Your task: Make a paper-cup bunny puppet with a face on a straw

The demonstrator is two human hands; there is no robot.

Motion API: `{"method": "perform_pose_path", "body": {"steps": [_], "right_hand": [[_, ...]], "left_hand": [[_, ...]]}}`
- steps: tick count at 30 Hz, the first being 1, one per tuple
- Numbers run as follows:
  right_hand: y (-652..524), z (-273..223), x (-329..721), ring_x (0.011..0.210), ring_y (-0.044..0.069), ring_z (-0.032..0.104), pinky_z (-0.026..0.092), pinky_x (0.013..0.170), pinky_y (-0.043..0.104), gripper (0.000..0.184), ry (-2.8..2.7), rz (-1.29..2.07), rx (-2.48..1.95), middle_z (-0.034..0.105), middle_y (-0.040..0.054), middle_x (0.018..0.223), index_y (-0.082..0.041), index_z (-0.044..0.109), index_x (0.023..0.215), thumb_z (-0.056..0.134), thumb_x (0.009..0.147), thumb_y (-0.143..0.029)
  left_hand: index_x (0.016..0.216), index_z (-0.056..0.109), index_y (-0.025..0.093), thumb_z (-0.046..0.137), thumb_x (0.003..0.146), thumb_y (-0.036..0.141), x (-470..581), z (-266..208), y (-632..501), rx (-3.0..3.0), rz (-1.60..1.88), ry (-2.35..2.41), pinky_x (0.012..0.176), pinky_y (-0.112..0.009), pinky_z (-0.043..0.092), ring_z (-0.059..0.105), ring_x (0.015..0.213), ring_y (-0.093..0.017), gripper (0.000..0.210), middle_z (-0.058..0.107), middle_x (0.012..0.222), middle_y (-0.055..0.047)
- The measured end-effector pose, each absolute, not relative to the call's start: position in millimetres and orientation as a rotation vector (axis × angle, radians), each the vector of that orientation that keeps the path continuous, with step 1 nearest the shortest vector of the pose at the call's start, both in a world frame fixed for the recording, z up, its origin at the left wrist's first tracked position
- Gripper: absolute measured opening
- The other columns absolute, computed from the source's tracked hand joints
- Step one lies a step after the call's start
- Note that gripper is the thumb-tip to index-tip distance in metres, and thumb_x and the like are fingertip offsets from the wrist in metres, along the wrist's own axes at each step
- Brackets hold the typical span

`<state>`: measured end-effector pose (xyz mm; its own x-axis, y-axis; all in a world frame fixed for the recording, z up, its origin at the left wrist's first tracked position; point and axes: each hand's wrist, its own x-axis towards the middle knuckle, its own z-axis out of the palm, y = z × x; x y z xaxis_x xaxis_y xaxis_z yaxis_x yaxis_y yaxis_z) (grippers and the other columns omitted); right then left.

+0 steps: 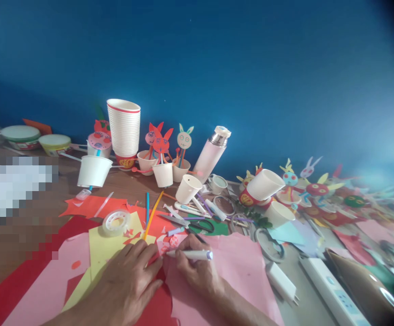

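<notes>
hands [132, 274]: 2 | tubs [55, 141]: 2 | flask [210, 156]: 1 | power strip [334, 290]: 1

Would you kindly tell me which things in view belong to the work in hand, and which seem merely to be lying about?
Likely part of the work:
- pen, gripped in the right hand
- large pink sheet
- scissors
- tape roll

Probably just lying about:
- flask
- power strip
- charger plug

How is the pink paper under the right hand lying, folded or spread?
Spread: the pink paper lies out broadly beneath the right hand, with no fold showing.
</notes>
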<state>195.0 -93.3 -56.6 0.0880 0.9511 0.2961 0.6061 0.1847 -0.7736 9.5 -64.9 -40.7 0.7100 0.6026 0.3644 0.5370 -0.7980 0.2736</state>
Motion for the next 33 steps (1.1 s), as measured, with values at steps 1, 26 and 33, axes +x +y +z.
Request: {"method": "perform_pose_path", "body": {"steps": [1,26,33], "right_hand": [[-93.3,-55.8,194.9,0.042,0.009,0.045,0.032,0.043,0.020,0.011,-1.616,0.506,-1.515,0.053,-0.0045,0.051,-0.019,0.050,0.064,0.048,0.074,-0.014],[-92.2,-59.1,196.4,0.043,0.009,0.047,0.032,0.043,0.019,0.009,-1.621,0.471,-1.522,0.053,-0.0042,0.052,-0.019,0.050,0.065,0.048,0.073,-0.015],[-92.3,-56.9,196.2,0.043,0.009,0.046,0.031,0.043,0.020,0.009,-1.618,0.457,-1.505,0.053,-0.0037,0.052,-0.019,0.051,0.064,0.049,0.073,-0.017]], "left_hand": [[0.092,0.063,0.025,0.052,0.081,0.018,9.5,-40.4,-65.1,2.766,0.657,0.933,0.081,-0.037,0.045,0.054,0.089,-0.022,0.016,0.060,0.095,-0.005],[0.094,0.062,0.025,0.051,0.082,0.017,9.0,-40.1,-64.0,2.792,0.578,0.923,0.081,-0.037,0.045,0.053,0.089,-0.022,0.018,0.060,0.095,-0.005],[0.092,0.062,0.025,0.052,0.081,0.018,9.5,-40.4,-64.3,2.796,0.578,0.934,0.081,-0.037,0.045,0.053,0.089,-0.022,0.017,0.060,0.095,-0.005]]}}
